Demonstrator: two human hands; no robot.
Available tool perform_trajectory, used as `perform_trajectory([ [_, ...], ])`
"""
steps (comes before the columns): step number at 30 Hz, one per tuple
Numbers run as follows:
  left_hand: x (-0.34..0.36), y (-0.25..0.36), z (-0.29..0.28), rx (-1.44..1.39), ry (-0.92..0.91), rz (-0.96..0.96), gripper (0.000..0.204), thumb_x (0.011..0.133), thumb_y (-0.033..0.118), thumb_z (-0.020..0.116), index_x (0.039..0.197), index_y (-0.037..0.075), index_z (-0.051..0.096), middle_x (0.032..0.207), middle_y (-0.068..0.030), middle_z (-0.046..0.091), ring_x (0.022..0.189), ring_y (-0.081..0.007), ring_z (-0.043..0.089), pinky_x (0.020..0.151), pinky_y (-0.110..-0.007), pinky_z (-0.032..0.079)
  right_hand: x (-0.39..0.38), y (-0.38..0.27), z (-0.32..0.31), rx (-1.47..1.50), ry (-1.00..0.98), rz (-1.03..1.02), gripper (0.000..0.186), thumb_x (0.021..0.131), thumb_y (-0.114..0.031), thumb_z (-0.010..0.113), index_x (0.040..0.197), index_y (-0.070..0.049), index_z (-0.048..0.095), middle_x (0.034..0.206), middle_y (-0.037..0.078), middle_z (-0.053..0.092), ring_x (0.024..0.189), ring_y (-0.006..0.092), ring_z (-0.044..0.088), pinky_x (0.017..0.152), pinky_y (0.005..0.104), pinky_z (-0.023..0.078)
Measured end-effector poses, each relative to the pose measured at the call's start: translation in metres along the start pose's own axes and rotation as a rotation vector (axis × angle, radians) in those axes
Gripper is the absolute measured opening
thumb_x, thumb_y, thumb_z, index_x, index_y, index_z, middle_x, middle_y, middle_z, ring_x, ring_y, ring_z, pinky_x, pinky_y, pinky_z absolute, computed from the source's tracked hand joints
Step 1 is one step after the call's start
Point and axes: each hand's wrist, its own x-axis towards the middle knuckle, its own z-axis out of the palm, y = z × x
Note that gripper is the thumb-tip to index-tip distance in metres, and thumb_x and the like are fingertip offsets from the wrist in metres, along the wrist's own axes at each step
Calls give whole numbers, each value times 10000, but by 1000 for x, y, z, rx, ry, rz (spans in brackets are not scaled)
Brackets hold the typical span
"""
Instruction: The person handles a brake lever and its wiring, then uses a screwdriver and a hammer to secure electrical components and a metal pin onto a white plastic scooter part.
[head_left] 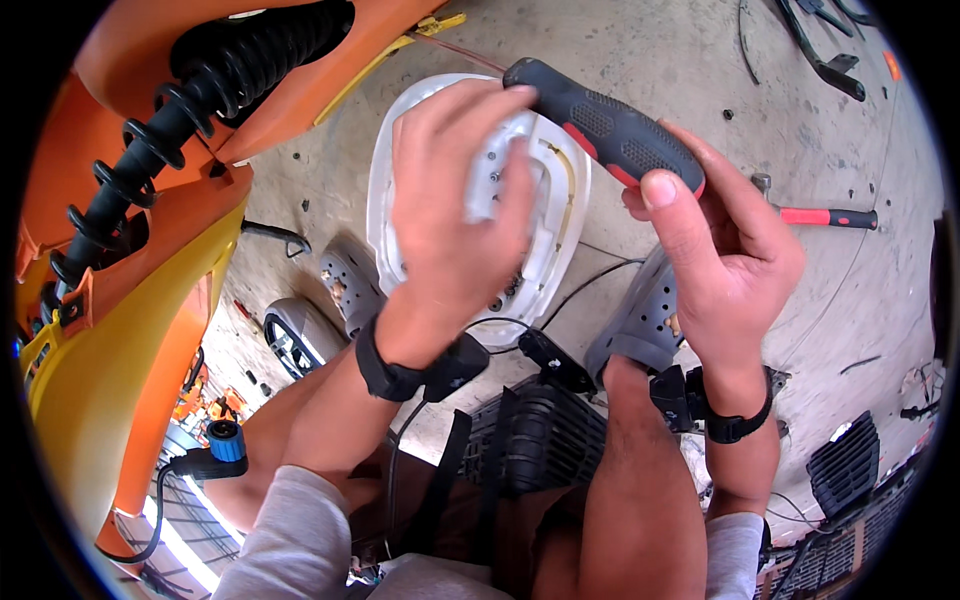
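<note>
My left hand [455,215] grips a white plastic housing [560,190], an oval cover with screws and a pale gasket line on its inner side, held up in front of me. My right hand [725,255] holds a screwdriver with a black and red handle [605,125], its handle lying across the top of the housing toward my left fingertips. The screwdriver's shaft is hidden behind my hands. Both wrists wear black straps with small devices.
An orange and yellow vehicle body [130,300] with a black coiled hose [170,120] fills the left. On the concrete floor lie a red-handled tool [825,216], grey perforated clogs [350,285], black grille parts [845,460] and loose screws.
</note>
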Motion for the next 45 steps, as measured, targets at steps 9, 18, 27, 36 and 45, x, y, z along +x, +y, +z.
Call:
perform_trajectory([
  [9, 49, 32, 24, 70, -19, 328, 492, 708, 26, 664, 1194, 9, 587, 1093, -183, 586, 1045, -359, 574, 996, -479, 424, 26, -33, -7, 91, 3, 78, 310, 918, -102, 732, 1179, 59, 691, 799, 48, 685, 673, 88, 598, 647, 217, 488],
  [18, 56, 19, 4, -91, -305, 460, 331, 726, 201, 714, 976, 5, 623, 821, -102, 581, 760, -280, 587, 689, -356, 436, -5, -22, 2, -404, -46, -427, 493, 739, -86, 867, 1182, 28, 681, 1037, 147, 668, 826, 216, 636, 696, 325, 537],
  [27, 45, 8, 18, -140, -111, 595, 327, 722, 199, 647, 1022, 72, 675, 736, 6, 519, 706, -190, 524, 667, -335, 388, -17, 1, 3, -444, 33, -538, 567, 667, -152, 923, 1121, 74, 669, 957, 172, 685, 802, 292, 655, 693, 353, 549],
  [36, 67, 28, 38, -122, -177, 404, 171, 721, 144, 670, 825, 79, 551, 703, -70, 548, 703, -274, 545, 662, -380, 397, 4, 4, -9, -144, 71, -92, 374, 952, -165, 712, 1231, 75, 640, 982, 87, 678, 832, 115, 623, 750, 234, 511],
  [45, 64, 38, 30, -91, -117, 393, 115, 780, 142, 605, 819, 72, 523, 726, -78, 518, 708, -273, 541, 651, -379, 386, 6, 7, -6, -271, 20, -454, 404, 984, -174, 668, 1278, 95, 603, 1078, 116, 653, 878, 130, 596, 761, 234, 480],
])
